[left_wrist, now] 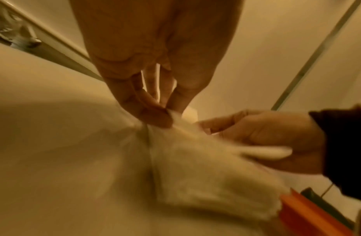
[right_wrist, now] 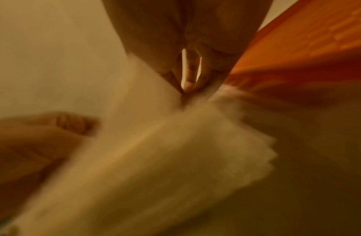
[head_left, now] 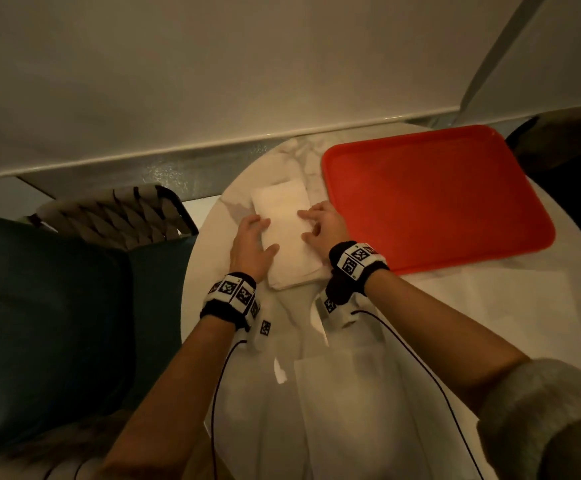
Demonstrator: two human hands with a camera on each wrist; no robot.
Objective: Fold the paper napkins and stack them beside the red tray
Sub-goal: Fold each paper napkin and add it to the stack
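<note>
A stack of folded white napkins (head_left: 287, 230) lies on the round marble table (head_left: 212, 216), just left of the red tray (head_left: 434, 195). My left hand (head_left: 251, 243) holds the stack's left edge; in the left wrist view its thumb and fingers (left_wrist: 155, 115) pinch the top napkin (left_wrist: 205, 167). My right hand (head_left: 320, 226) sits at the stack's right edge beside the tray, fingers curled over the paper. The right wrist view is blurred: its fingers (right_wrist: 190, 79) point down onto the napkin (right_wrist: 165, 159), with the tray (right_wrist: 316, 39) alongside.
Unfolded napkins lie flat on the table near me (head_left: 351, 403) and to the right in front of the tray (head_left: 510, 306). A woven chair back (head_left: 115, 213) and a dark cushion (head_left: 39, 323) stand left of the table. A wall runs behind.
</note>
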